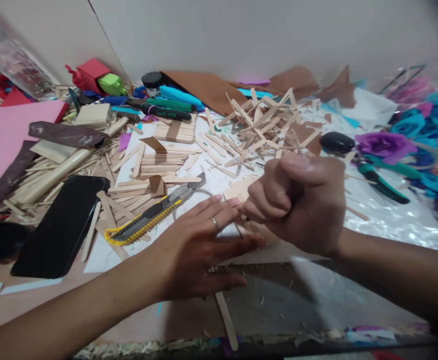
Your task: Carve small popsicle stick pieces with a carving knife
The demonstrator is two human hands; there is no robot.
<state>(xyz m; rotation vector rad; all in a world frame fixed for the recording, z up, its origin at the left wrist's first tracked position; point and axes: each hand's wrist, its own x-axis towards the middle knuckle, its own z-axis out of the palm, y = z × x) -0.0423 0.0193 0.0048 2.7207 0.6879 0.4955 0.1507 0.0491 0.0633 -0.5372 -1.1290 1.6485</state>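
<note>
My left hand [207, 240], with a ring on one finger, lies palm down with its fingers stretched out over flat wooden pieces [239, 190] on the white sheet. Just above its fingertips my right hand [297, 200] is balled into a fist, with nothing showing out of it. A single craft stick [226, 320] pokes out below my left hand toward the table's front edge. Beside my left fingers rests a yellow box cutter [144, 220], blade extended. The two hands partly cover the wooden pieces beneath them.
A loose heap of craft sticks [264, 122] lies at the back. Stacked sticks [162, 165] and a black phone [61, 225] are on the left. Green-handled pliers [384, 185] and purple and blue paper flowers [386, 145] sit at the right. A wall [279, 35] stands behind.
</note>
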